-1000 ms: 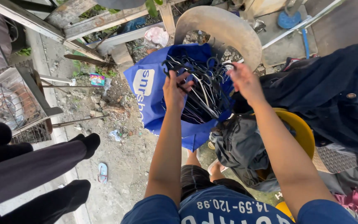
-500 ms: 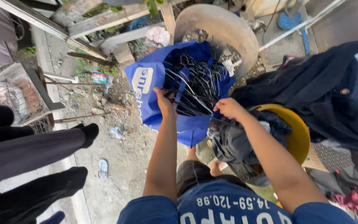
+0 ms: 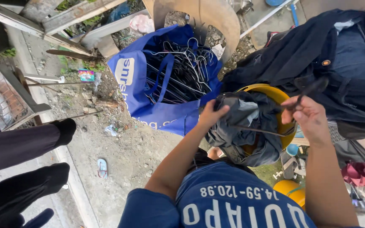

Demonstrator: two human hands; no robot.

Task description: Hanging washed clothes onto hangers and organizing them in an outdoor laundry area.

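Tight spot. Blue bag [image 3: 148, 84] w/ tangled hangers [image 3: 182, 71] blocks ahead; yellow basin [image 3: 275, 95] stuffed w/ grey clothes [image 3: 241, 131] sits btwn both hands. Dark jacket [image 3: 339, 63] walls off right. Open ground [image 3: 119, 156] on left, up to dark trouser legs [image 3: 17, 143].

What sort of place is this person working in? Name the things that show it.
Probably an outdoor yard where laundry is sorted: bare gravelly ground, a blue bag of hangers, and a yellow basin of clothes.

Hangers [image 3: 182, 71] in bag [image 3: 127, 80], left of basin [image 3: 284, 101]
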